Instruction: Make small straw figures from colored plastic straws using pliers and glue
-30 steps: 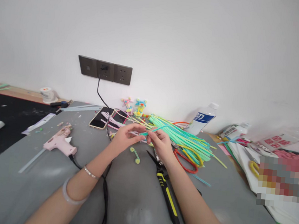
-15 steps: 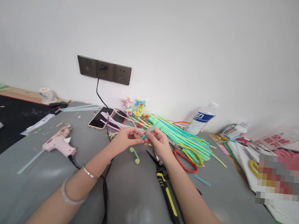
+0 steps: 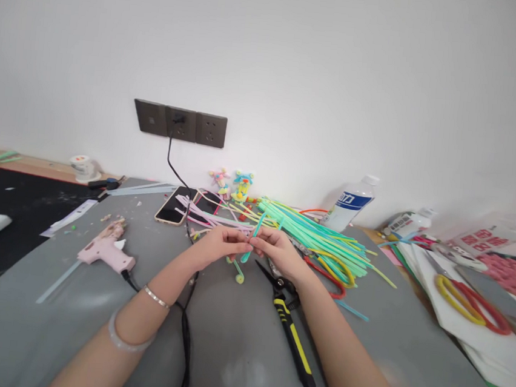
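Note:
Over the middle of the grey table, my left hand (image 3: 224, 242) and my right hand (image 3: 275, 248) meet, both pinching a short turquoise pipe cleaner (image 3: 246, 256). It stands nearly upright between the fingertips, its ends sticking out above and below. Just under my left hand lies a pale green pipe-cleaner piece (image 3: 239, 278) with a coiled end; my fingers hide part of it. Below my right wrist are black-and-yellow pliers (image 3: 294, 340), jaws apart. Beyond the right hand is a bundle of green pipe cleaners (image 3: 322, 233), with red-and-yellow-handled scissors (image 3: 335, 271) against it.
A pink hot glue gun (image 3: 107, 252) lies at left, its black cable crossing the table to a wall socket (image 3: 180, 123). At the back are a phone (image 3: 173, 205), two small pipe-cleaner figures (image 3: 242, 186) and a bottle (image 3: 351, 202). More scissors (image 3: 473, 305) rest on papers at right.
The turquoise pipe cleaner has turned from slanting to nearly upright between my fingers. My hands are slightly lower in view and now cover part of the pale green piece.

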Available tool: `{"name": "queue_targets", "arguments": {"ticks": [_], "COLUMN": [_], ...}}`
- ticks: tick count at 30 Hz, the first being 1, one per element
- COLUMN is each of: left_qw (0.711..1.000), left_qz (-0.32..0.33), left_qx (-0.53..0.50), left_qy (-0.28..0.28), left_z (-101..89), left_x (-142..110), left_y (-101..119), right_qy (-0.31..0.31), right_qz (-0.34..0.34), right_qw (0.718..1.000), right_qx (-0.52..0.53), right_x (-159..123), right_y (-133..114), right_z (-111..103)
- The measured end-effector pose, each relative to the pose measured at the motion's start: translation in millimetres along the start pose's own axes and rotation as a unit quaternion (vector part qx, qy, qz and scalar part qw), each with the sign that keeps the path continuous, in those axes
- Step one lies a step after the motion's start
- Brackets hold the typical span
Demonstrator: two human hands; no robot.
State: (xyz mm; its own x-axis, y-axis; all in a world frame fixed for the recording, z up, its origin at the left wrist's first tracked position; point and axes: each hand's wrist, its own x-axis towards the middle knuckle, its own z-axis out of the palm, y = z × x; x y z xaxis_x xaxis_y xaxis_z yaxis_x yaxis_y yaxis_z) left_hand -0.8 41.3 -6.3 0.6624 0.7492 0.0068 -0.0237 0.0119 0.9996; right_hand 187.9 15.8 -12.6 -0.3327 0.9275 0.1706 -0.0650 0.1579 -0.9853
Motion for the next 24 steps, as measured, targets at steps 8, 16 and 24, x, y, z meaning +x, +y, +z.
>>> {"name": "queue_targets", "arguments": {"ticks": [8,16,24], "left_qw": [0.993,0.99,0.983], "left_qz": [-0.06,-0.044,-0.008], "left_qx": [-0.097,-0.137,-0.174], "left_qy": [-0.012,0.003,0.051], "left_z": [6.0,7.9,8.8], "left_x": [-3,-3,0], "left_y": [7,8,7], "right_qy": [0.003,0.042,0.084], "right_qz": [-0.008,-0.057,-0.142], "right_qw": [0.999,0.997,0.986], "right_qx": [0.052,0.009,-0.035], "right_x": [-1,0,0], "right_y": [2,-5,-3], "right_z": [8,15,19]}}
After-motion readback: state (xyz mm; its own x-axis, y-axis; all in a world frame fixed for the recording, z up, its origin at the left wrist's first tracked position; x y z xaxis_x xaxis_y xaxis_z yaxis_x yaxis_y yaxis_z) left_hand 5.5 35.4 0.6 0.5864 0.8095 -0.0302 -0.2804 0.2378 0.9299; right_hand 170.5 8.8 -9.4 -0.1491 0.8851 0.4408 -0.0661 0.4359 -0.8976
